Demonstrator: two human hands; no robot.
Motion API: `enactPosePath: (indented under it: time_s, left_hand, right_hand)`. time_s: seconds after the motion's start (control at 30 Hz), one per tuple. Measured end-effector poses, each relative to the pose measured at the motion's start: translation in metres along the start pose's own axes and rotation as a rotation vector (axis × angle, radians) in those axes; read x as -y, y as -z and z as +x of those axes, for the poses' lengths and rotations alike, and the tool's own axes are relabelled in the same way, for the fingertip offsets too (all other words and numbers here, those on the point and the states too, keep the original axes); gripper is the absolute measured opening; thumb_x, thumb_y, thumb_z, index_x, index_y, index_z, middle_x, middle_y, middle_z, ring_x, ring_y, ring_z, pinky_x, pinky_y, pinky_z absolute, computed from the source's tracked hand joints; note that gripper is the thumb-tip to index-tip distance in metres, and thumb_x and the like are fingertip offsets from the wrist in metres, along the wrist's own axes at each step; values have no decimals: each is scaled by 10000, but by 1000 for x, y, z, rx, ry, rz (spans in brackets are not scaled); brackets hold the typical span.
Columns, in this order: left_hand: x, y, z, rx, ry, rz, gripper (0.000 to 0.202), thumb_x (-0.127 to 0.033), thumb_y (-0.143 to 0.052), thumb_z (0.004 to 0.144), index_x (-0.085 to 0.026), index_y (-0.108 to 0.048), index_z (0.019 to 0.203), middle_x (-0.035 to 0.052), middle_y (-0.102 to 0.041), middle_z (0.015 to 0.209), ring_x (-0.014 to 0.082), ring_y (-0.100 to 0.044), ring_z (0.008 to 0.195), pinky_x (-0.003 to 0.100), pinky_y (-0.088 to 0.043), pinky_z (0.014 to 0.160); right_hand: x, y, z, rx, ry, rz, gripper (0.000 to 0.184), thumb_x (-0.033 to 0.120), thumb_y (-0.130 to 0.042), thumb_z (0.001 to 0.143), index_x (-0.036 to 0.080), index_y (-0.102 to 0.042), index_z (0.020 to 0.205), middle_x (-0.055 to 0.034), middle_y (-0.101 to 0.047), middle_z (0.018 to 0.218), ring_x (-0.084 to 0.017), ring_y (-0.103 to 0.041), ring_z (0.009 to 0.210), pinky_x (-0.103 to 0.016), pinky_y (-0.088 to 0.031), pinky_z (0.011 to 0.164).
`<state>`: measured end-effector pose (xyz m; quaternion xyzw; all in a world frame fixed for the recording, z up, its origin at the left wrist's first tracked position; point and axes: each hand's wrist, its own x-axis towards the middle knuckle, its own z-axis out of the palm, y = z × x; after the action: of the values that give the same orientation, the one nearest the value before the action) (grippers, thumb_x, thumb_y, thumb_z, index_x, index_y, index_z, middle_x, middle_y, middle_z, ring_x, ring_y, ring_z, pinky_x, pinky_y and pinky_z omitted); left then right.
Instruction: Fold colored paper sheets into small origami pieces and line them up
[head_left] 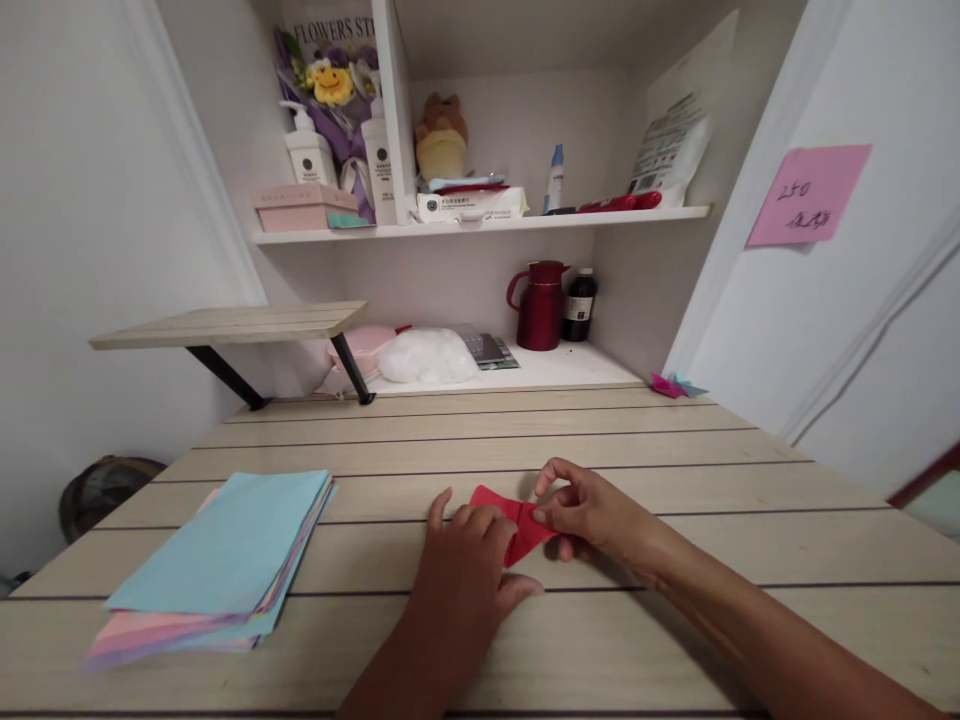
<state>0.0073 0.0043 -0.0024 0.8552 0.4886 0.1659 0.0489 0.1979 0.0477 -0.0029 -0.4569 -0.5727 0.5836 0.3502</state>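
A small piece of folded red paper (529,535) lies on the striped wooden table between my hands. It has a triangular outline, with a crease or slit running down its middle. My left hand (472,565) rests flat on the paper's left part, its fingers stretched out and the thumb pointing right; it covers some of the paper. At the right corner, my right hand (576,510) pinches the red paper between thumb and fingers. How many layers are in that pinch is hidden.
On the left lies a stack of coloured paper (217,545), light blue on top. Small folded pink and blue paper pieces (675,385) sit at the table's back right corner. Behind stand a red jug (541,308), a dark bottle (578,306) and a small raised shelf (232,326).
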Motion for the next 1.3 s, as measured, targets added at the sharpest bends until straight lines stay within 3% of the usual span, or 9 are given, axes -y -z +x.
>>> enactPosePath:
  time_s: [0.17,0.23,0.37,0.47,0.67,0.9,1.07,1.2,1.3]
  left_hand:
    - [-4,-1,-1,-162,82,49,99,-239,-570,865,-212,-640,929,35,-691,934,213,-615,922,511,-223,1098]
    - [-4,1,-1,-271,125,-27,223,-162,-448,902,-219,-659,859,22,-698,867,192,-623,866,474,-264,1071]
    - [3,3,3,-443,318,-588,216,-285,-530,852,-194,-668,712,12,-684,745,194,-611,745,330,-443,776]
    - [13,0,7,-439,537,-1064,286,-413,-630,754,-156,-649,630,5,-636,628,166,-562,615,256,-416,594]
    - [25,-9,12,-427,609,-1369,354,-473,-730,624,-127,-698,688,21,-662,632,175,-582,645,257,-437,640]
    - [11,-9,10,-250,545,-1103,438,-549,-579,758,-142,-660,618,-8,-589,508,157,-545,525,242,-384,546]
    - [9,-1,1,-405,478,-491,509,-484,-358,921,-185,-615,599,31,-621,578,176,-579,568,273,-400,580]
    - [5,9,-3,-434,108,-216,372,-305,-353,949,-201,-677,799,69,-690,926,199,-621,870,340,-447,806]
    - [4,13,-2,-284,-100,-107,291,-205,-422,915,-269,-674,1046,60,-577,1314,235,-504,1214,468,-332,1028]
  right_hand:
    - [4,-17,-3,43,45,143,388,450,-747,696,216,-473,840,50,-622,577,-131,-607,491,-218,-396,469]
    - [8,-20,-5,92,83,171,379,516,-698,738,207,-492,808,2,-670,657,-143,-618,536,-258,-439,539]
    - [17,-16,-7,-77,251,118,417,621,-519,841,208,-584,842,-55,-688,914,-204,-640,819,-358,-457,817]
    - [17,-9,-8,-192,276,33,410,606,-522,851,249,-630,1023,-68,-617,1207,-273,-481,1204,-425,-290,1052]
    - [13,-18,-10,88,187,205,482,542,-605,827,248,-558,1206,-73,-655,1143,-264,-567,1093,-415,-386,960]
    - [3,-22,0,-22,79,211,331,419,-791,649,144,-609,680,28,-583,595,-89,-468,527,-220,-338,535]
    - [0,1,5,-48,-50,96,296,411,-750,659,145,-641,730,9,-609,614,-104,-479,533,-222,-330,511]
    - [-2,12,8,-43,-91,-208,198,344,-697,682,159,-629,654,39,-530,509,-90,-407,453,-223,-272,449]
    - [-4,16,9,-49,-32,-401,143,297,-651,706,170,-631,644,43,-518,506,-94,-401,456,-226,-269,445]
